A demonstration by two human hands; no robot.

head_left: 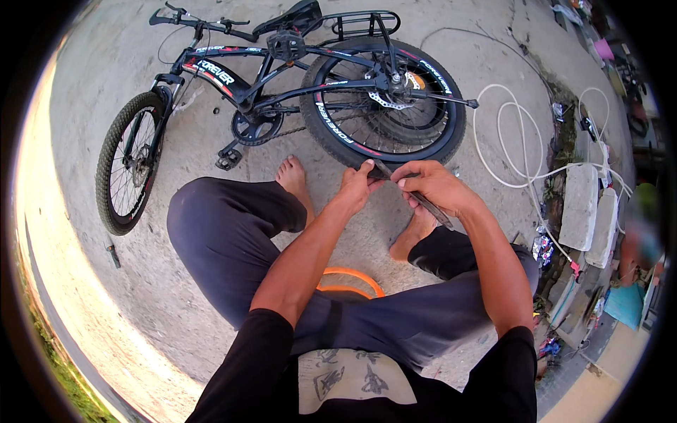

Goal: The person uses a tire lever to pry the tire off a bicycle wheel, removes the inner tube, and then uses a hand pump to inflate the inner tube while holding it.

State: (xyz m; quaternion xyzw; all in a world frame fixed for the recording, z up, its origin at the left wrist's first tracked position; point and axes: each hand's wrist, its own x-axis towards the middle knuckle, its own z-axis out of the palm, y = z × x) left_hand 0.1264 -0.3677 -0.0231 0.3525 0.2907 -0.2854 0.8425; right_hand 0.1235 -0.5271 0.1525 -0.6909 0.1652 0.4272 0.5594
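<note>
The bare left hand [358,187] is just beside the black rubber rear tyre [316,132]. The bare right hand [431,185] holds one dark, narrow bar [434,209]. The black bicycle [243,88] lies on grey concrete ground [148,296].

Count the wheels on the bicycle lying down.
2: the front wheel at the picture's left, and the rear wheel at upper centre, just beyond the left hand. The frame partly covers the rear one.

Printed boldly in white capitals across the black frame [229,83] — smaller along the top tube [243,51] — and repeated around the rear rim [338,132].
</note>
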